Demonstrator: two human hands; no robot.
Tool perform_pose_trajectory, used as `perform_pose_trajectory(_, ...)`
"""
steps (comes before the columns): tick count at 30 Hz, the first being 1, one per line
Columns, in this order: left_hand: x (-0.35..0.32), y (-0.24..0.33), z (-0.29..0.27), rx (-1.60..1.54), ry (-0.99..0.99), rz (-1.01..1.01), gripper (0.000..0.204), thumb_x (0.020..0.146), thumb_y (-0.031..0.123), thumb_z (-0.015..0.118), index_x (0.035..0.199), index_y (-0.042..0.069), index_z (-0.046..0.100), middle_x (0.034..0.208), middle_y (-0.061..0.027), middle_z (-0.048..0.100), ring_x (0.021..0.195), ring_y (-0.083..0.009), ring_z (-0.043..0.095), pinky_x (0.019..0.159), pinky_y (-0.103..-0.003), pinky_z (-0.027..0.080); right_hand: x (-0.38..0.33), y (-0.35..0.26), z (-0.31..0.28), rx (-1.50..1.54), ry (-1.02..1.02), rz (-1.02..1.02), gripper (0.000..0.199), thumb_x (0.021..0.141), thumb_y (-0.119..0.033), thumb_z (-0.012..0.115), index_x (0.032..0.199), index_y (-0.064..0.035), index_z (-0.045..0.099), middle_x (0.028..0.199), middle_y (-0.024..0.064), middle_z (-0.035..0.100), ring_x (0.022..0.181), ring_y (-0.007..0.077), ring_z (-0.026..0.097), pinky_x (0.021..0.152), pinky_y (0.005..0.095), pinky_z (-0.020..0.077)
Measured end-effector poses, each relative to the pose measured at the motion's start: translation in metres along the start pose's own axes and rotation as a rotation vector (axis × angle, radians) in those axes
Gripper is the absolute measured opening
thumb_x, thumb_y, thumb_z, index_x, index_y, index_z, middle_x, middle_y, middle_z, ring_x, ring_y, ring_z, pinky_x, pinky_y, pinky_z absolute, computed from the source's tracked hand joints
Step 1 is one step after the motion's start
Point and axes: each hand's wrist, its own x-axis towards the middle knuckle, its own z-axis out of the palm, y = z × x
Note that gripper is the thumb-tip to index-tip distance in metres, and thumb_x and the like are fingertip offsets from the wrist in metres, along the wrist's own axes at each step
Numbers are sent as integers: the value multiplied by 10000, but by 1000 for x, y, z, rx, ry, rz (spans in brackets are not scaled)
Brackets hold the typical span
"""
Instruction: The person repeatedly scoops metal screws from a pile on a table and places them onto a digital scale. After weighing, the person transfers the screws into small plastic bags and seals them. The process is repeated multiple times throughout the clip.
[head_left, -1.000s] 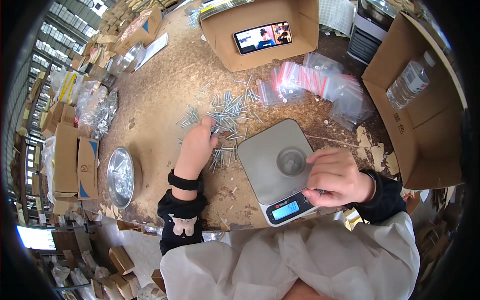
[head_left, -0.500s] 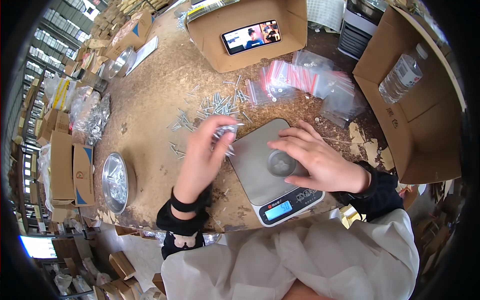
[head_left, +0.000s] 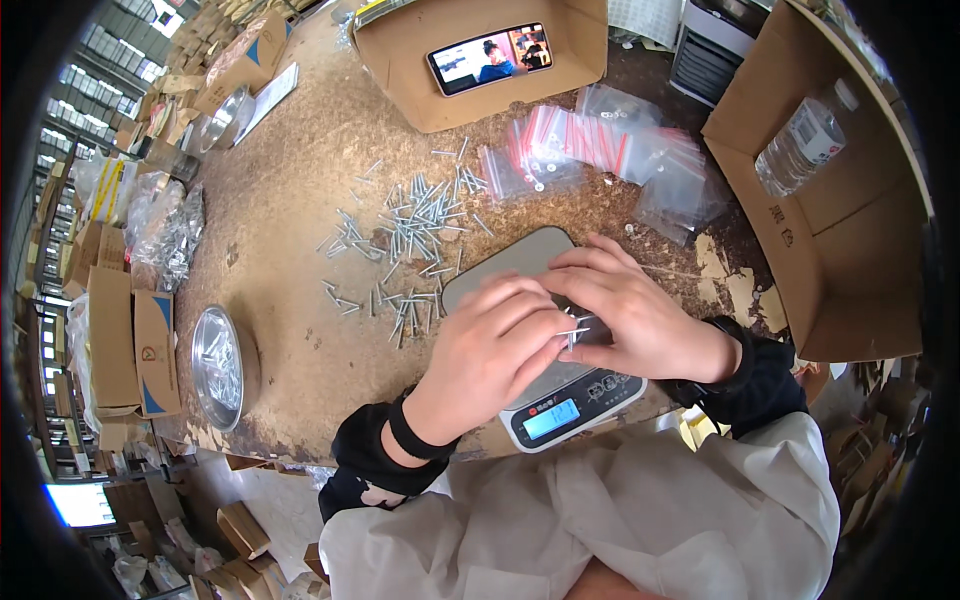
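Both hands meet over a grey digital scale (head_left: pixel 510 262) with a lit blue display (head_left: pixel 551 419). My left hand (head_left: pixel 490 350) holds a small bunch of silver screws (head_left: pixel 574 330) by its fingertips above the scale's platform. My right hand (head_left: pixel 625 315) cups around something small on the platform; what it grips is hidden by the fingers. A loose pile of silver screws (head_left: pixel 415 225) lies on the brown worktable (head_left: pixel 290 200) just beyond the scale.
Small clear zip bags with red strips (head_left: pixel 580 145) lie behind the scale. A cardboard box holding a phone with a lit screen (head_left: pixel 490 58) stands at the back. An open carton with a water bottle (head_left: pixel 805 145) sits right. A round metal bowl (head_left: pixel 220 365) sits left.
My left hand left the screw pile and came over the scale with screws. My right hand moved from the scale's front corner onto the platform, and both hands closed together.
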Motion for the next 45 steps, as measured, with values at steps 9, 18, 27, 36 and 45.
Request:
perform_pose_trajectory(9,-12,-18,-30,-64,247,-120,210,751,0,763,939,39,678,919,-83,672,926,-264,636,841,-343,491,3,10,-36,-51,150,-27,612,781,-349,794,1280,-68,579,1228,142,595,1183,346,531,1074,512,338)
perform_pose_trajectory(18,-44,-78,-67,-22,492,-446,148,896,21,712,1023,-26,651,1007,-56,682,961,-123,630,887,-250,479,-20,77,-65,-290,262,465,218,821,-164,736,982,-34,666,754,94,608,667,228,577,628,348,467)
perform_pose_trajectory(27,-54,-107,-78,85,500,-531,137,891,60,728,1003,2,673,963,-40,693,935,-118,645,874,-249,488,-18,54,-54,-137,-81,419,281,789,-189,766,991,-25,658,705,99,591,619,247,576,592,364,442)
perform_pose_trajectory(36,-63,-128,-76,161,403,-567,120,890,96,727,958,7,684,897,-28,700,869,-109,643,860,-274,486,-21,45,-37,-228,-247,274,166,752,-132,730,814,-43,604,738,138,610,761,354,614,668,444,461)
perform_pose_trajectory(45,-62,-124,-76,269,417,-578,173,886,145,736,931,-14,684,864,-66,705,853,-146,652,868,-319,485,-10,28,-45,-123,12,224,111,803,-63,706,819,-24,603,682,111,578,594,278,578,566,381,446)
